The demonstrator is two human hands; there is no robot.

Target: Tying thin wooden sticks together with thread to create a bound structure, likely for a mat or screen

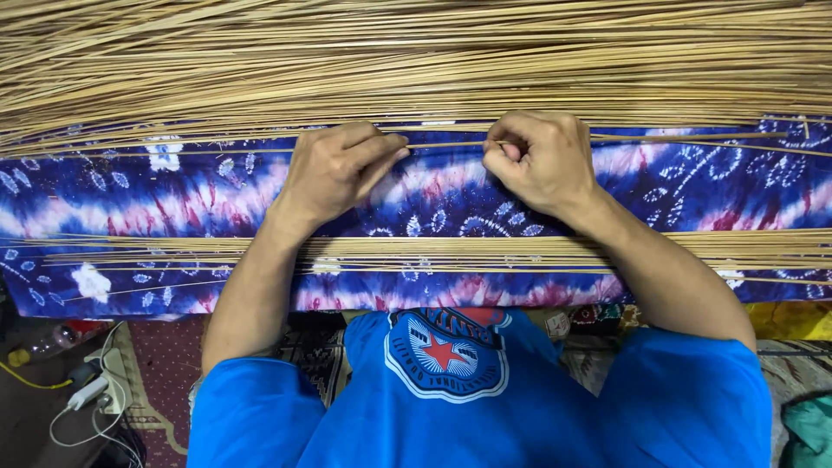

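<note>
Your left hand [334,169] and right hand [539,160] both pinch one thin reed strip [446,144], hands near, not touching. The strip lies across the blue tie-dye cloth [130,191], below the reed pile [416,61].

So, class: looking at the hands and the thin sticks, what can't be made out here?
- Head view: fingertips of the left hand and right hand, curled under, hidden by knuckles.
- Ends of the stick they pinch: cut off by the frame edges.
- Under the dyed cloth: covered.
</note>
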